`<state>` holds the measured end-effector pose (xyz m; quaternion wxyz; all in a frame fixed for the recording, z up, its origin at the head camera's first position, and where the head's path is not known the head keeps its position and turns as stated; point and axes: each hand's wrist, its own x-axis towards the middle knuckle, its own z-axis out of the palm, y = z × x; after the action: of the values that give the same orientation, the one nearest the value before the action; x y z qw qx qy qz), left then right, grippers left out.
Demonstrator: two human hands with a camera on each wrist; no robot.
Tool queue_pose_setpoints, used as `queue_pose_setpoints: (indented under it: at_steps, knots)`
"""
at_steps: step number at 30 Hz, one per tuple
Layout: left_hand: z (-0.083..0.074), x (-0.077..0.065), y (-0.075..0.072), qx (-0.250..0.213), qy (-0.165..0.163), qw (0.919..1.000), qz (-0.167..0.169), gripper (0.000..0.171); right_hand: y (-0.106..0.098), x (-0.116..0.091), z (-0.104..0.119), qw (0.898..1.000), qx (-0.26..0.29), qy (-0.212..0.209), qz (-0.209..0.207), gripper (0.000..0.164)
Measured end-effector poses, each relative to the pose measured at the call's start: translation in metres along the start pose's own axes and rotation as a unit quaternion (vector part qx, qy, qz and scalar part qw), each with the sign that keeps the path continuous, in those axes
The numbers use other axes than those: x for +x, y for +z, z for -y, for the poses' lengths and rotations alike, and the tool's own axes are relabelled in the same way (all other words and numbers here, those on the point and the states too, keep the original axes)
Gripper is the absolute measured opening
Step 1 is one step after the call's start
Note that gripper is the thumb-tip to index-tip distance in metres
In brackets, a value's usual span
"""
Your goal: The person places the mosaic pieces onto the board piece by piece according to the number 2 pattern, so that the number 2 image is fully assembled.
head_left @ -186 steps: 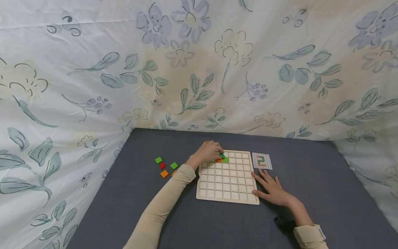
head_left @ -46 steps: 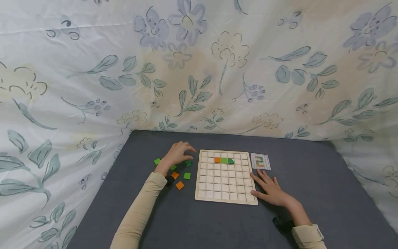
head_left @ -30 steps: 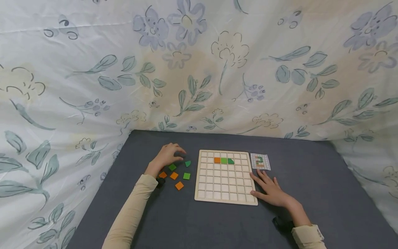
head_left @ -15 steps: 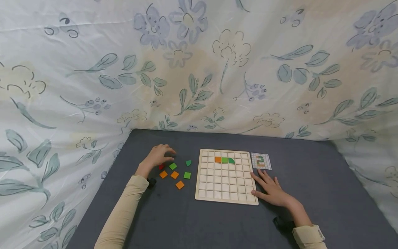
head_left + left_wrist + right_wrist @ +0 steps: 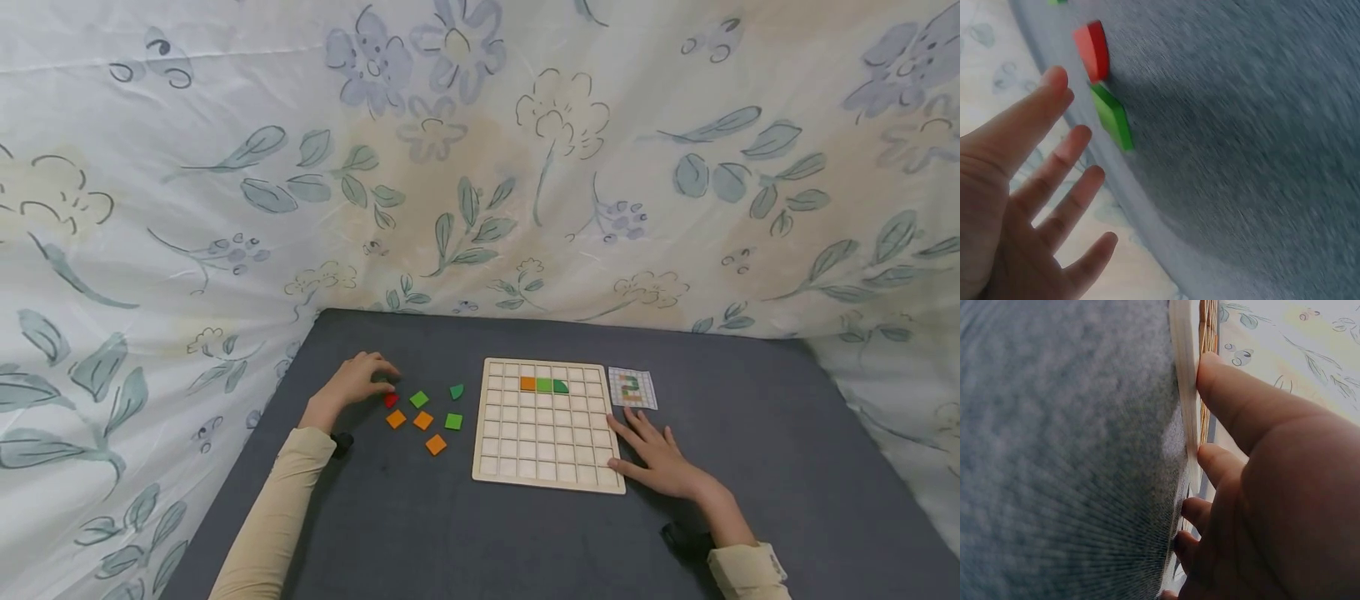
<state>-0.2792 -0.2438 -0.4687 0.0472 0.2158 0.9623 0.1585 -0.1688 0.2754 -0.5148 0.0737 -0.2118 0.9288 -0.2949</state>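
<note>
My left hand [image 5: 348,383] hovers at the left of the loose tiles, fingers spread and holding nothing. Its fingertips are close by a red tile [image 5: 391,400]. In the left wrist view a green tile [image 5: 1111,119] lies beside the red one, just past the fingers; the hand hides it in the head view. On the wooden grid board [image 5: 517,454], an orange tile [image 5: 528,383], a light green tile [image 5: 544,385] and a dark green tile with a rounded corner [image 5: 560,387] sit side by side. My right hand [image 5: 660,458] rests with spread fingers at the board's right edge.
Between left hand and board lie orange tiles [image 5: 436,445], light green tiles [image 5: 453,422] and a dark green rounded tile [image 5: 457,392]. A printed pattern card [image 5: 615,392] lies by the board's top right corner. Floral cloth [image 5: 465,275] hangs behind the dark tabletop [image 5: 480,542].
My left hand has let go of the dark green tile, now in the board's row, and moved left across the loose tiles, uncovering the red one. The right hand stays put.
</note>
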Motion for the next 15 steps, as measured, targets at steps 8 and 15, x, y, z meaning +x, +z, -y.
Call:
queue_pose_setpoints:
  at_steps: [8, 15]
  knots:
    - [0.01, -0.008, -0.003, -0.007, -0.008, 0.9999, 0.009, 0.031, -0.001, 0.0, 0.001, 1.0, -0.004, 0.01, 0.008, 0.07]
    - [0.014, -0.013, -0.005, -0.002, -0.018, 0.9997, 0.018, 0.035, -0.002, 0.0, 0.003, 1.0, -0.009, 0.018, 0.014, 0.071]
